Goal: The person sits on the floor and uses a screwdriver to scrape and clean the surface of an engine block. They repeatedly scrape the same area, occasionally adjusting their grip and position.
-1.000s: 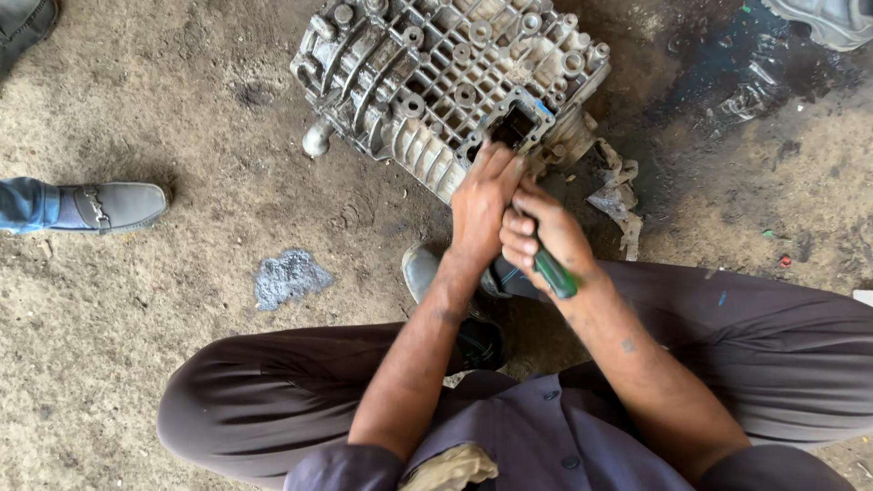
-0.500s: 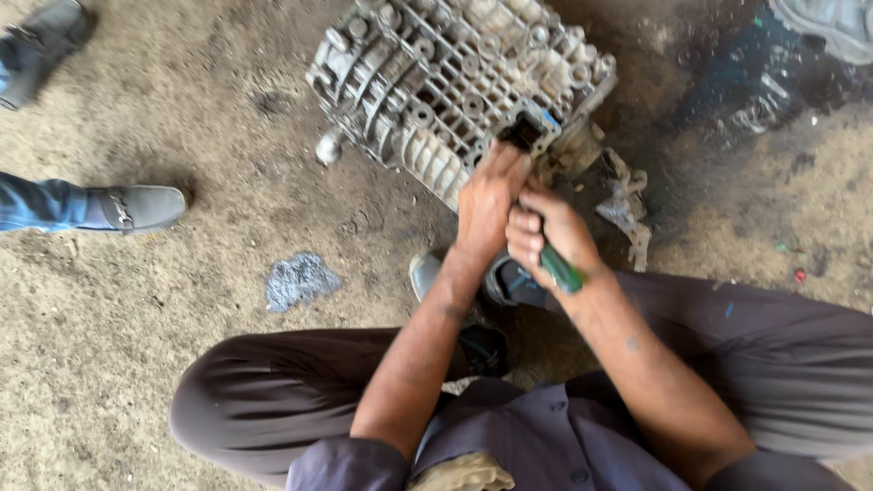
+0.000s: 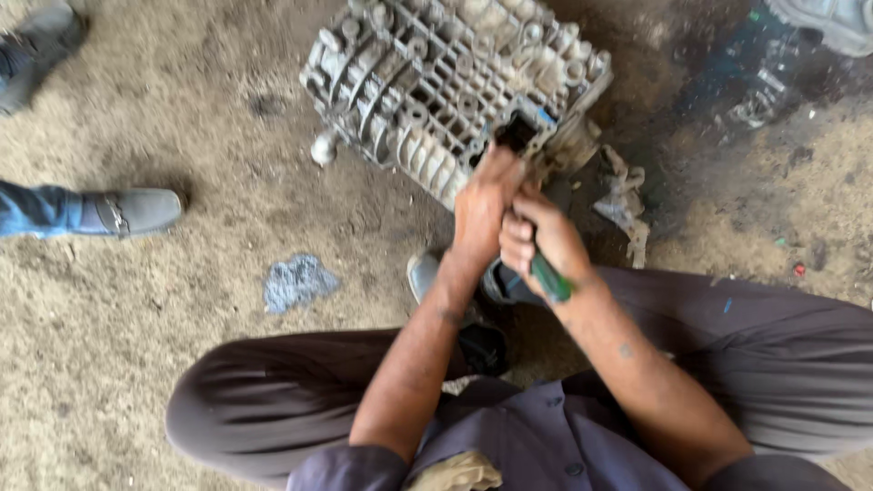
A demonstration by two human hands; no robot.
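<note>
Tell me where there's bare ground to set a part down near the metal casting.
Bare dirt lies left of the metal casting, bordered by the grey shoe and the blue-grey scrap. It is crowded at the casting's near edge: both hands, the rag, dark oily debris to the right.

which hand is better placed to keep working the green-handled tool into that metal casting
Right. The right hand is wrapped around the green-handled tool; the left hand rests nearer the grey metal casting, seemingly steadying the tip.
</note>
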